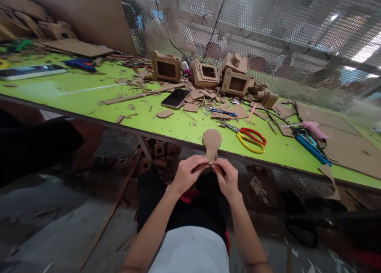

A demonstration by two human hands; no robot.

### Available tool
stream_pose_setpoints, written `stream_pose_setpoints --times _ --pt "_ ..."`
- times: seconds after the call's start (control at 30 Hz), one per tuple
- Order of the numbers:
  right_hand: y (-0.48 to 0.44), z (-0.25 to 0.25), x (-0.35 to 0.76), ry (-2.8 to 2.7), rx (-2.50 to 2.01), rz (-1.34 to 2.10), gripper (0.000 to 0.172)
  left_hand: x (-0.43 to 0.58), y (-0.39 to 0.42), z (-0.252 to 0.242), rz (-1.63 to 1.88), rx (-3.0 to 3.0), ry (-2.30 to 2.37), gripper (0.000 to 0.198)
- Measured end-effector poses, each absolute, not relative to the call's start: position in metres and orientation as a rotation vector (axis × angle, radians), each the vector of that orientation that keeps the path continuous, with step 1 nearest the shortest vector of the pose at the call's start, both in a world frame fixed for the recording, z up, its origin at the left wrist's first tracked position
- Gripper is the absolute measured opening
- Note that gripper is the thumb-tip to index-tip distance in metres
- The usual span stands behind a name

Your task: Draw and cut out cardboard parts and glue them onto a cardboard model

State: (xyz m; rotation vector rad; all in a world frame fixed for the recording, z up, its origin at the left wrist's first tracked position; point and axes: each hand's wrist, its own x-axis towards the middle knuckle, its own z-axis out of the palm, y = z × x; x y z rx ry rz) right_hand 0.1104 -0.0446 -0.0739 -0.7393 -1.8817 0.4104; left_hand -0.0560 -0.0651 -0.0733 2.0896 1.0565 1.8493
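Note:
A flat brown cardboard piece (212, 142), round at the top and narrow at the bottom, is held upright at the front edge of the green table. My left hand (190, 171) pinches its lower end from the left side. From the right, my right hand (226, 175) grips the same narrow end, fingertips close to those of the left. Scissors (251, 140) with red and yellow handles lie on the table just beyond, to the right. A blue pen (223, 112) rests among cardboard scraps (192, 107).
Behind the scraps stand box-shaped cardboard models (166, 66). A dark phone (175, 98) lies nearer. At the right are a pink glue gun (314, 129), a blue tool (312, 148) and cardboard sheets (351, 146). A person's dark-clothed leg (38, 142) shows at left.

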Motion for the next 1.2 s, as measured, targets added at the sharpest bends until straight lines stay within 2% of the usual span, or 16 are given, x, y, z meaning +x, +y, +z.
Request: stream_pose_setpoints --times 0.27,0.77,1.03,1.2 --pt "-0.044 -0.059 0.107 -1.940 -0.730 0.311 0.014 -0.048 -0.052 -0.079 1.978 1.814 0.966 0.007" --pt "-0.046 -0.049 0.099 -1.956 -0.901 0.326 0.014 -0.042 -0.055 -0.076 1.851 1.684 1.147 0.013" --pt "-0.051 -0.049 0.090 -1.568 -1.012 0.667 0.008 -0.031 -0.066 -0.059 1.665 1.328 1.208 0.015" --pt "-0.051 -0.050 0.085 -1.452 -1.027 0.703 0.011 -0.026 -0.067 -0.052 1.641 1.236 1.276 0.011"
